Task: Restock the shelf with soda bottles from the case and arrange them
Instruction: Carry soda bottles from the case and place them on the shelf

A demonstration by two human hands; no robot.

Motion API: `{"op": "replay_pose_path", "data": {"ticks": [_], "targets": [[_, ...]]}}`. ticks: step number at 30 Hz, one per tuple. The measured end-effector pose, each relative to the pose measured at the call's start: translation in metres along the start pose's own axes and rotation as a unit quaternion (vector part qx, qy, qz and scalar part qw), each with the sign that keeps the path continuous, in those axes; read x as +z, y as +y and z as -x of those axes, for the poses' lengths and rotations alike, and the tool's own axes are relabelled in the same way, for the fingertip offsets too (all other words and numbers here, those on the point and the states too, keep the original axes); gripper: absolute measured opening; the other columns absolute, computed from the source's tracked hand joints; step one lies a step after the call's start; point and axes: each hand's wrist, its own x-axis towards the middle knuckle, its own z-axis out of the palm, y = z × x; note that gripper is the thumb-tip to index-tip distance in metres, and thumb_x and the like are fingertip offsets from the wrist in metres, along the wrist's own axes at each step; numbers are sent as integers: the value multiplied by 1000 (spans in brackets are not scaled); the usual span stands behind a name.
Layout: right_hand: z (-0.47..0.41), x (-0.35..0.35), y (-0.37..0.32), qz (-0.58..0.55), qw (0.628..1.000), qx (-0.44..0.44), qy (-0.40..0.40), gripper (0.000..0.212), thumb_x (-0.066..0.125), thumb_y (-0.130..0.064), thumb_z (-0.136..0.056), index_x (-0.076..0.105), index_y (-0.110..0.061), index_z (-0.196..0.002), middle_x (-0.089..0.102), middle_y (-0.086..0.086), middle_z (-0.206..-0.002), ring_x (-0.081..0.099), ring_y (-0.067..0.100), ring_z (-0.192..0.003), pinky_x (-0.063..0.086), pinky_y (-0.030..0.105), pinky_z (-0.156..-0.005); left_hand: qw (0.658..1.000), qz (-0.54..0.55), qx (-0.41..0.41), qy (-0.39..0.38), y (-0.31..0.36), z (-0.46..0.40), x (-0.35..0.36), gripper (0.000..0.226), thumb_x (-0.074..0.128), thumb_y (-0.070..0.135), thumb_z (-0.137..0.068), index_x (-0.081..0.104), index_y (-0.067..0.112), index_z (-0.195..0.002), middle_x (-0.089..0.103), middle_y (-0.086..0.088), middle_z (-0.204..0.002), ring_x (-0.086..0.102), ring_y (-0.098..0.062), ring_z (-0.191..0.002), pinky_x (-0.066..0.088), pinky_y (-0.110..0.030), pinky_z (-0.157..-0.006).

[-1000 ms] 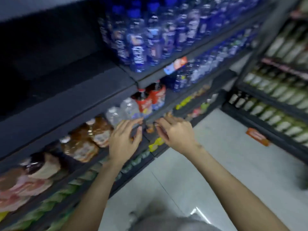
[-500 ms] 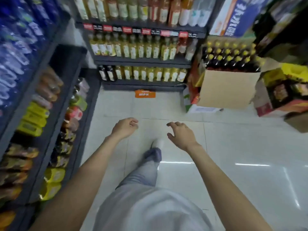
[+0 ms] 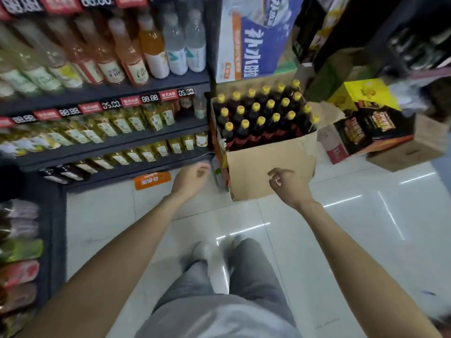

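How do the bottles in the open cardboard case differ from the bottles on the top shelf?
The case bottles are dark with yellow caps; the top-shelf bottles hold pale, orange or clear drinks. The former stand packed in a cardboard case on the floor, the latter line a shelf. Both stand upright.

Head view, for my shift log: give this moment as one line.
phase: reaching | left hand: empty | right hand: empty | case: open, on floor | bottles: upright inside
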Motion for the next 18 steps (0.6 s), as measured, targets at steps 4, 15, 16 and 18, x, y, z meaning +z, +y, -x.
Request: {"op": "replay_pose_path", "data": {"ticks": [4,15,16,18], "targets": [[-110,-26,30,94,992,-81,18,31,47,-23,-97,56,-11,-124,60,8,-118,56,30,-106,39,32,-79,999,-34,8,20,31,-87,28,27,56,23,-94,60,18,-120,66,-1,-116,63,-20,-103,52,-39,-85],[-320,-7,55,319,882,-344,-46,63,43,-53,-93,26,-24,-147,47,17,-133,45,35,-120,39,45,-94,984,-13,-142,108,54,-222,93,50,71,22,-83,52,15,-129,55,-11,-126,54,-29,-114,47,-38,-91],[-324,-2,54,326,870,-364,-65,65,40,-54,-94,18,-26,-149,43,16,-136,43,34,-123,39,43,-94,982,-16,-151,114,54,-225,99,50,71,21,-83,52,15,-129,55,-10,-126,54,-28,-114,46,-36,-91],[-329,8,55,335,853,-391,-82,67,38,-54,-95,10,-26,-149,41,15,-136,42,33,-124,42,40,-90,978,-24,-163,128,54,-228,107,51,71,21,-83,51,16,-130,54,-10,-128,53,-27,-115,41,-31,-90]]}}
